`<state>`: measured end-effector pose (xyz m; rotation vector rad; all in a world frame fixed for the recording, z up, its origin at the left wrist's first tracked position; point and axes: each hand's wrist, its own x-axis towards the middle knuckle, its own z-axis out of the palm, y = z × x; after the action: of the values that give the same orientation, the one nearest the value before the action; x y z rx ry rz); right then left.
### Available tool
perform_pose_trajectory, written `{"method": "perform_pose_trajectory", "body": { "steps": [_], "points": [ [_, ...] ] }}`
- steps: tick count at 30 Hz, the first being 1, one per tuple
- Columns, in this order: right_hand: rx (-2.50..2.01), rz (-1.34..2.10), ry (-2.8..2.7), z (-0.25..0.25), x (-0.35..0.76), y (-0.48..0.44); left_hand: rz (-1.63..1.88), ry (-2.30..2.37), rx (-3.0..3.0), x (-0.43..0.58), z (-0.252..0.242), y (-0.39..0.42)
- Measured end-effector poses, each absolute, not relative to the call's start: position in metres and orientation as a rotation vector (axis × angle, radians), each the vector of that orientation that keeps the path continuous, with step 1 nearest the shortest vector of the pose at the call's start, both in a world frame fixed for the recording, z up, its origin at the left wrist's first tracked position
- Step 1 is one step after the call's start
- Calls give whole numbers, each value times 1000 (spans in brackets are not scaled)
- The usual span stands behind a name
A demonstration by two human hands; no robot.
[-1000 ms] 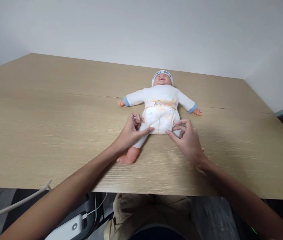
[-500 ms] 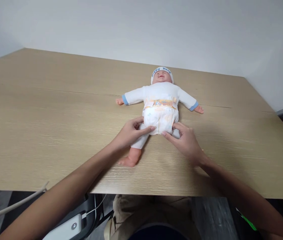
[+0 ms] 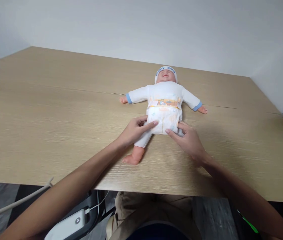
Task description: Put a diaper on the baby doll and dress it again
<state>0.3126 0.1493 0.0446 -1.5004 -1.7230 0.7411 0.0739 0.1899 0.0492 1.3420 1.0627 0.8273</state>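
A baby doll (image 3: pixel 165 91) in a white suit and a blue-lettered cap lies on its back on the wooden table (image 3: pixel 56 110), arms spread. It wears a white diaper (image 3: pixel 165 117) with an orange printed waistband. My left hand (image 3: pixel 134 130) pinches the diaper's lower left edge at the doll's thigh. My right hand (image 3: pixel 189 141) grips the diaper's lower right edge and covers that leg. One bare foot (image 3: pixel 132 159) points toward me.
The table's near edge runs just in front of my forearms, with my lap below it. A white device (image 3: pixel 67 227) with cables sits under the table at the lower left. A plain white wall stands behind the table.
Both hands have flattened and slid a little along the diaper's leg edges. The view has shifted slightly, so the doll sits a bit further right.
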Motion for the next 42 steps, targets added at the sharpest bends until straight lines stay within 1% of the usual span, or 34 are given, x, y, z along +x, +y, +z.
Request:
{"method": "perform_pose_trajectory", "body": {
  "steps": [13,19,24,26,29,35,37,40,42],
  "points": [
    [-1467,765,-1666,40,316,150,812,1037,1271,76,50,194],
    [-1553,600,-1786,38,320,148,812,1023,1273,75,50,195],
    [-1592,319,-1824,28,324,145,845,1019,1275,73,53,192],
    [-1578,269,-1799,25,326,145,870,1038,1265,73,55,190],
    [-1533,329,-1817,24,328,144,903,1069,1266,71,55,187],
    [-1482,598,-1828,24,348,130,858,1103,1378,55,60,182],
    [-1474,641,-1819,23,361,126,861,1133,1452,46,63,182],
    [-1519,559,-1737,23,381,131,892,1222,1568,34,61,191],
    [-1566,400,-1683,24,392,145,940,1316,1662,28,53,205]
  ]
}}
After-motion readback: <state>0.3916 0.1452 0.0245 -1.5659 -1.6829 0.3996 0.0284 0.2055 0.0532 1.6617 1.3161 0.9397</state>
